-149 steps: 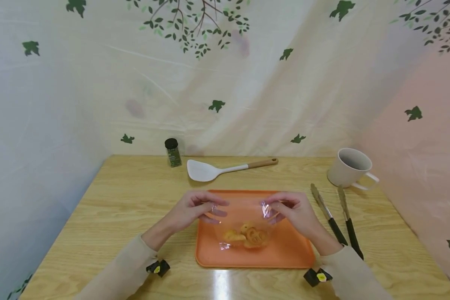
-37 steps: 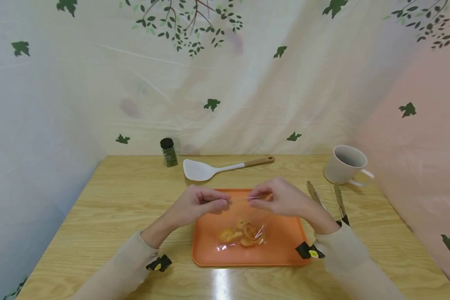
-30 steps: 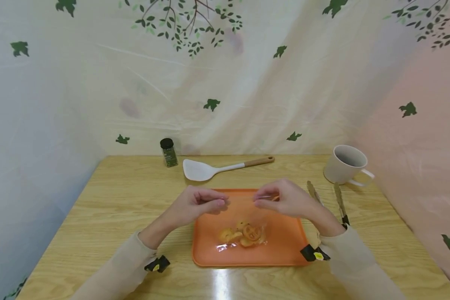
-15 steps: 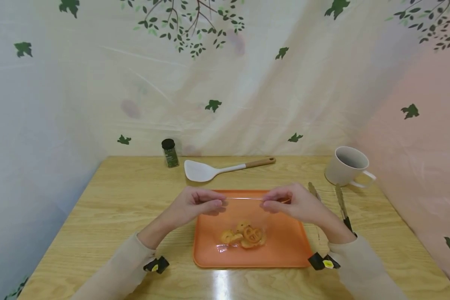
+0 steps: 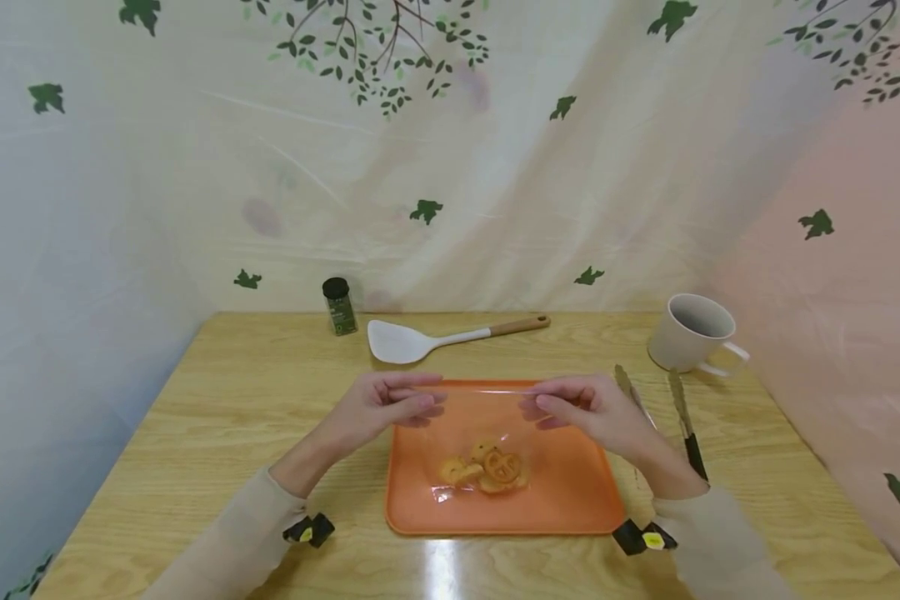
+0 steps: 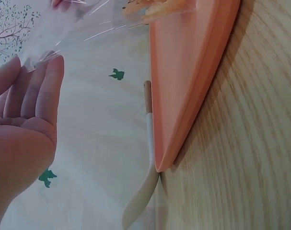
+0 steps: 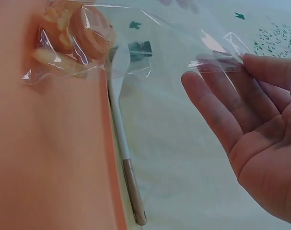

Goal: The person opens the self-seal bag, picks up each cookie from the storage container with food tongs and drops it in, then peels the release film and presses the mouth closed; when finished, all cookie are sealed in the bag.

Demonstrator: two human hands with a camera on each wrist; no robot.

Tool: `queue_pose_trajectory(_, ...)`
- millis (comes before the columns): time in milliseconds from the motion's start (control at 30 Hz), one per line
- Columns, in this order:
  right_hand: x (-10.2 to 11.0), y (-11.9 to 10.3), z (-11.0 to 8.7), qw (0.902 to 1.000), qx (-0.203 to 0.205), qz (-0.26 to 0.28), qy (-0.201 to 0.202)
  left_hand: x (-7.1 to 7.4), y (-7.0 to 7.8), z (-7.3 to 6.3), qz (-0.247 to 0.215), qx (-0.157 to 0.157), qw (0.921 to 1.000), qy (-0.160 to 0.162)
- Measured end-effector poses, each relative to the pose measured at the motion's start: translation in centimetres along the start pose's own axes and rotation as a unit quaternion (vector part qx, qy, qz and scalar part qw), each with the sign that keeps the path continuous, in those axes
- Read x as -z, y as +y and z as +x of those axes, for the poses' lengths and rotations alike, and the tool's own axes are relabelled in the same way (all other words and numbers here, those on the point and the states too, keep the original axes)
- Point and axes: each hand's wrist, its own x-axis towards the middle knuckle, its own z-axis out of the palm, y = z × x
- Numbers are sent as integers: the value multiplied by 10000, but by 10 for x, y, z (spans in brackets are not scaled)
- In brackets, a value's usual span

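A clear plastic bag (image 5: 480, 429) with several golden cookies (image 5: 501, 468) in its bottom is held up by its top edge above the orange tray (image 5: 577, 504). My left hand (image 5: 378, 408) pinches the bag's left top corner between thumb and fingers. At the right top corner, my right hand (image 5: 592, 412) pinches the film the same way. The top edge runs as a straight line between both hands. In the right wrist view, one cookie has a pretzel-like shape, and the film (image 7: 155, 24) stretches from the cookies to my thumb and fingertips.
Behind the tray lie a white spatula (image 5: 401, 342) with a wooden handle and a black-capped spice jar (image 5: 341, 310). Tongs (image 5: 690, 437) lie right of the tray, partly behind my right arm. A beige mug (image 5: 686, 337) stands at the back right, near the curtain (image 5: 495, 167).
From about a second ago, my hands have moved apart, the right one going rightward, and the bag's top edge is drawn straight. The cookies hang in about the same place.
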Motion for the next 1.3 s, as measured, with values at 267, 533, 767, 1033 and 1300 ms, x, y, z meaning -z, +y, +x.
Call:
queue_pose_trajectory(267,-5,7,1,9988,-51,41,483,1,-10,1,60,63,10000,45)
queue_pose_trajectory(533,-11,39,2,9965,-527,-87,638,-12,-29,3,701,1433,9861,-470)
queue_pose_trajectory(767,-21,63,-7,9835,-1806,-8,12,-21,-37,0,1216,1533,9804,-246)
queue_pose_trajectory(1033,-33,63,-4,9691,-2397,563,136,-32,-43,3,993,1659,9810,-174)
queue_pose_trajectory(1300,-36,69,-4,9664,-2534,396,169,-36,-43,7,714,1988,9772,-228)
